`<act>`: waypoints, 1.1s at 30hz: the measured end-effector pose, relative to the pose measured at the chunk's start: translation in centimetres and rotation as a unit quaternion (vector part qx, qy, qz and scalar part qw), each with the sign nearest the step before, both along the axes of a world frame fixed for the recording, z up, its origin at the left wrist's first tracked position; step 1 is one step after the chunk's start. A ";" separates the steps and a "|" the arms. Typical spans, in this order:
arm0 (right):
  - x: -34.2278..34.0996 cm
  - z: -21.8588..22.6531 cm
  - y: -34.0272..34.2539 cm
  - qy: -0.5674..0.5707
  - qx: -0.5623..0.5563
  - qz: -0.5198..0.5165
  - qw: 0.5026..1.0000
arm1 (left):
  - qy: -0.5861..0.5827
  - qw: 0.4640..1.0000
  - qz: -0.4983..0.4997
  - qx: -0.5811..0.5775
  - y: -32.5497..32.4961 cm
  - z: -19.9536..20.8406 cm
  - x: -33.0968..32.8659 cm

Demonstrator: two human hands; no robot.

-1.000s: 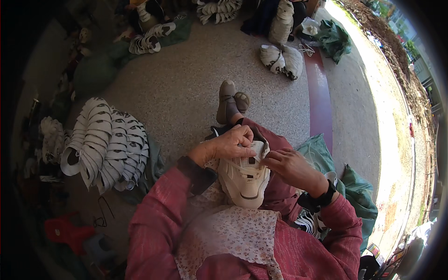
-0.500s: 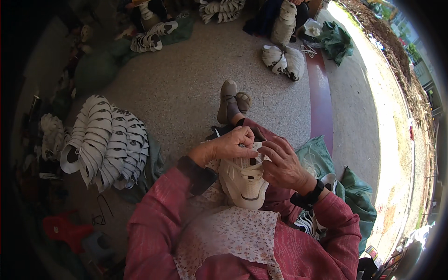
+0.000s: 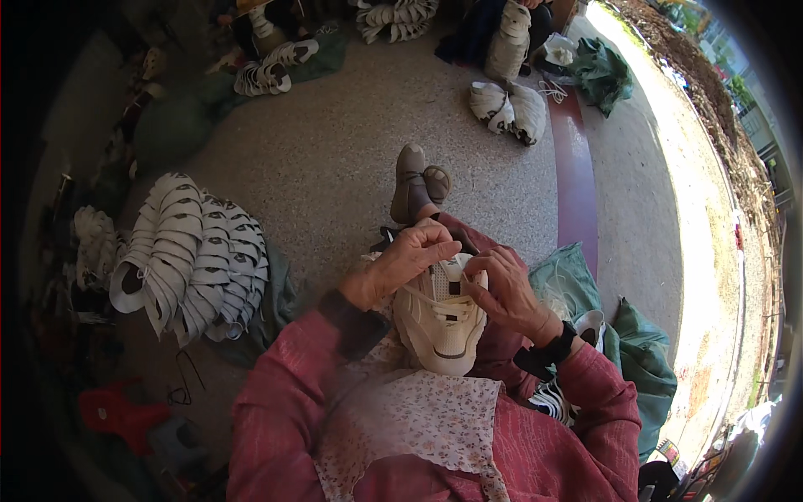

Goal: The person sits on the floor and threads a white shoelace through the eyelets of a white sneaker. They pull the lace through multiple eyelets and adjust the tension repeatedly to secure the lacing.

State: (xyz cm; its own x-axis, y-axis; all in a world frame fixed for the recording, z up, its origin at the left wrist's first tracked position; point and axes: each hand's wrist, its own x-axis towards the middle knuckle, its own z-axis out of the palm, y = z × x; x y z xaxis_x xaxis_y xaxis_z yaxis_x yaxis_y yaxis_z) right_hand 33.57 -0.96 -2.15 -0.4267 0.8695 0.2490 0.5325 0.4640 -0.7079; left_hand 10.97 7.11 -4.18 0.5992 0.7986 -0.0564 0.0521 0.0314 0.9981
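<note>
A cream shoe upper (image 3: 443,335) rests on my lap, its rounded toe toward me. Pale lace (image 3: 421,294) crosses its throat near the dark patches on the tongue. My left hand (image 3: 407,261) is over the far left side of the upper, thumb and fingers pinched together; what they hold is too small to make out. At the upper's right edge, my right hand (image 3: 504,289) has its fingers bent and closed on the rim beside the lace holes. Part of the upper's far end is hidden behind my hands.
Stacked white shoe uppers (image 3: 196,259) stand on the left, with more bundles (image 3: 508,110) farther off. Green sacks (image 3: 640,351) lie at my right, and a red plastic stool (image 3: 121,414) at lower left. Other people sit at the far side.
My left hand has shifted slightly left and up, its thumb lifting off the shoe's middle. My right fingers have curled in at the edge, so more of the tongue shows.
</note>
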 end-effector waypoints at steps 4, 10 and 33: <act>-1.2 -0.7 0.6 -0.069 0.098 -0.019 0.993 | 0.155 0.913 0.111 0.361 -2.9 2.1 -1.8; -1.8 0.5 -0.2 0.137 -0.101 0.011 0.985 | 0.215 0.897 0.004 0.387 -6.4 1.3 -5.4; 10.8 -0.2 -7.2 -0.024 -0.023 -0.350 0.936 | 0.335 0.893 -0.110 0.279 -4.2 5.7 0.6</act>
State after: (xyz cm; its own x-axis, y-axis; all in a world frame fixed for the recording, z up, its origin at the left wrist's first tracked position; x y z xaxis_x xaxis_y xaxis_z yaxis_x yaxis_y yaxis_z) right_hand 44.42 -8.20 -2.35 0.2420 0.9494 0.2001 0.7267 -0.0407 -0.6857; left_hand 11.55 2.87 1.53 0.7262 0.6812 -0.0923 0.5876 -0.5454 0.5977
